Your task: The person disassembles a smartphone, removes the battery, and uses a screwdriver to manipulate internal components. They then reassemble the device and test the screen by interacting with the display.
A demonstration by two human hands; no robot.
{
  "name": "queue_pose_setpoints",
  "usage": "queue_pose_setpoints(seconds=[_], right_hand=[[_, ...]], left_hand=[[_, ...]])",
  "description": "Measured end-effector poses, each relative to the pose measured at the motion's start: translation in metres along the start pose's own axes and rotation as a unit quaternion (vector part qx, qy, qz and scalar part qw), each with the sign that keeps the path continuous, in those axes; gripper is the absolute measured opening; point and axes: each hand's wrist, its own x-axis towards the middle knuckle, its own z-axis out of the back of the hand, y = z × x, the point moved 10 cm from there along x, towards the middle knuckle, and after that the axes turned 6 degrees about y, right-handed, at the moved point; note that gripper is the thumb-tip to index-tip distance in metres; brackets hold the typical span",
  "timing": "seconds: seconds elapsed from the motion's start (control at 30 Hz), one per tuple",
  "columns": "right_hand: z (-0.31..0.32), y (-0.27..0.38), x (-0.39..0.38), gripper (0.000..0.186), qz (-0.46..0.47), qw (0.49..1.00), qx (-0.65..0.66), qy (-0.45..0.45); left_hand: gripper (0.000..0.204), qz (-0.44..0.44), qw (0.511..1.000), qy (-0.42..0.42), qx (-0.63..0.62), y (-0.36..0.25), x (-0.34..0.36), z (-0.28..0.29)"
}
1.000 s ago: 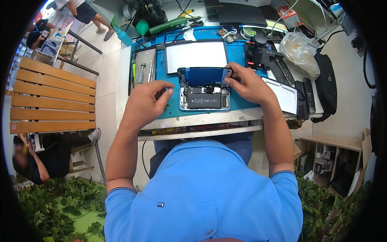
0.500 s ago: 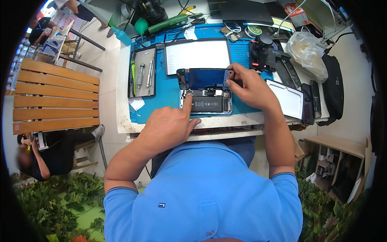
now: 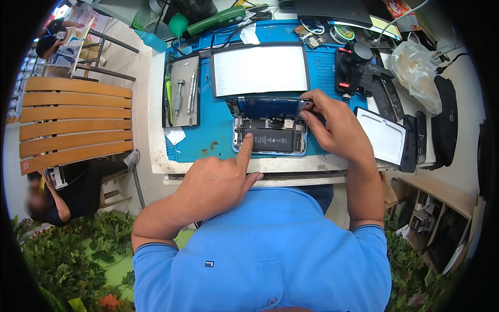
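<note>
A phone lies opened on the blue mat (image 3: 208, 145), its battery (image 3: 268, 139) exposed in the body (image 3: 299, 140) and its dark screen panel (image 3: 270, 105) raised at the back edge. My right hand (image 3: 335, 127) pinches the panel's right end between thumb and fingers. The index finger of my left hand (image 3: 218, 177) is stretched out, its tip resting on the battery's left part; the thumb is apart and the other fingers are curled, holding nothing. Left of the phone is a tray of screwdrivers (image 3: 183, 91). A white board (image 3: 260, 69) with a dark border lies behind it.
A black holder with red parts (image 3: 351, 65), a white tray (image 3: 379, 135) and a plastic bag (image 3: 413, 73) are at right; green tools (image 3: 213, 21) at the back. A slatted wooden bench (image 3: 75, 122) stands left, with a seated person (image 3: 78, 187) below it and others farther back.
My left hand has moved from left of the phone to it, index finger extended onto the insides. My right hand still grips the panel. The view has shifted slightly.
</note>
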Motion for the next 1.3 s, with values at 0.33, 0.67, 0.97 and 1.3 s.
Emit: queue_pose_setpoints(seconds=[0.33,0.67,0.97,1.3], right_hand=[[0.0,0.001,-0.001,0.024,0.014,1.0,0.001,0.001],[-0.002,0.006,0.001,0.026,0.015,1.0,-0.001,0.016],[-0.004,0.009,-0.01,0.03,-0.028,0.999,-0.035,-0.012],[-0.008,0.015,-0.023,0.034,-0.051,0.994,-0.03,-0.093]], left_hand=[[0.081,0.006,0.999,-0.026,0.021,0.004,0.013,0.003],[0.083,0.019,0.999,-0.036,0.027,0.011,0.016,-0.003],[0.019,0.136,0.915,-0.35,-0.143,0.1,-0.072,0.073],[0.029,0.203,0.931,-0.283,-0.112,0.185,-0.02,0.068]])
